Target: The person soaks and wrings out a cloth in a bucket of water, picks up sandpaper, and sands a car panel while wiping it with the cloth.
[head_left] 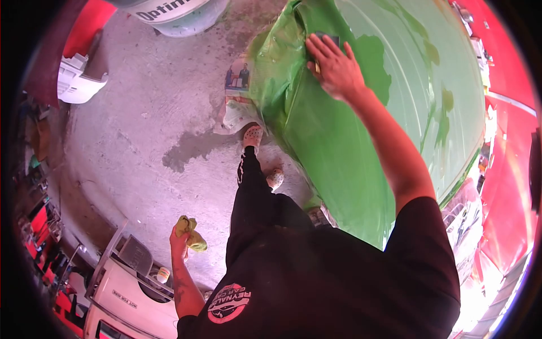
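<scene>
My right hand (pixel 339 69) lies on the glossy green car panel (pixel 339 147), fingers stretched over a dark grey piece of sandpaper (pixel 328 38) and pressing it to the surface. A bit of something yellowish shows by the thumb; most of what is under the palm is hidden. Wet, paler patches and streaks mark the panel. Low on the left, away from the car, my left hand (pixel 179 240) is closed around a crumpled yellow-green cloth (pixel 192 233).
Green plastic sheeting (pixel 274 62) and newspaper (pixel 237 93) edge the panel. A white bucket (pixel 180 17) stands on the concrete floor (pixel 135 113), which has a wet patch (pixel 189 150). A white vehicle (pixel 127 291) is behind on the left.
</scene>
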A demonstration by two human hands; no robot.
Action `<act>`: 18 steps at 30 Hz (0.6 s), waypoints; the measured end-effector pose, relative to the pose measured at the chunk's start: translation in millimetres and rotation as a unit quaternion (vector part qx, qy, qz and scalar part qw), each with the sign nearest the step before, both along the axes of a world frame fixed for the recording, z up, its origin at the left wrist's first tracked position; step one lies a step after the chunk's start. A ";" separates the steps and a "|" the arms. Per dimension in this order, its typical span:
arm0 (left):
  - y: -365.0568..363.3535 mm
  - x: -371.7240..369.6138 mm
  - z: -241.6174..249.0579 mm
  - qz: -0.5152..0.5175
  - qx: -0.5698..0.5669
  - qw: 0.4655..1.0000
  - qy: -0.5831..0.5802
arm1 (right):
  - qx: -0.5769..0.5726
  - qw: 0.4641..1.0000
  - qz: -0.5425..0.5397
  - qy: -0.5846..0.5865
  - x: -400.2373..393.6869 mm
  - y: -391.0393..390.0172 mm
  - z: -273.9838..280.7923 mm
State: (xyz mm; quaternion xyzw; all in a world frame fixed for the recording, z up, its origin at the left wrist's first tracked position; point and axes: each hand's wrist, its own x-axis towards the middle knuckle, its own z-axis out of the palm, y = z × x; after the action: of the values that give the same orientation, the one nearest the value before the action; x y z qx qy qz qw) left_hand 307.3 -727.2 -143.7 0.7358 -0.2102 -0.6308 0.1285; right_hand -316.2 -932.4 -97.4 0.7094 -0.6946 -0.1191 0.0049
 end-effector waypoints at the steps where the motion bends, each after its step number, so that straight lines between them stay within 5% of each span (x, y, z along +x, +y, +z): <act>1: 0.8 -2.4 -0.6 -0.017 -0.006 1.000 -0.001 | -0.001 1.000 -0.001 0.000 8.8 13.5 3.5; 12: 9.3 -20.0 -16.7 -0.070 -0.020 0.997 0.010 | 0.049 0.991 -0.003 -0.123 115.2 141.8 18.7; 18: 15.9 -16.0 -21.3 -0.062 -0.023 0.998 0.013 | 0.036 0.991 0.031 -0.127 107.1 149.0 15.6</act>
State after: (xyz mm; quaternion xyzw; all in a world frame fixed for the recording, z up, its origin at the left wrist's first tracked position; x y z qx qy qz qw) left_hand 291.3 -711.3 -165.0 0.7099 -0.2682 -0.6421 0.1086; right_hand -209.2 -783.4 -81.8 0.7398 -0.6624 -0.0529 -0.1056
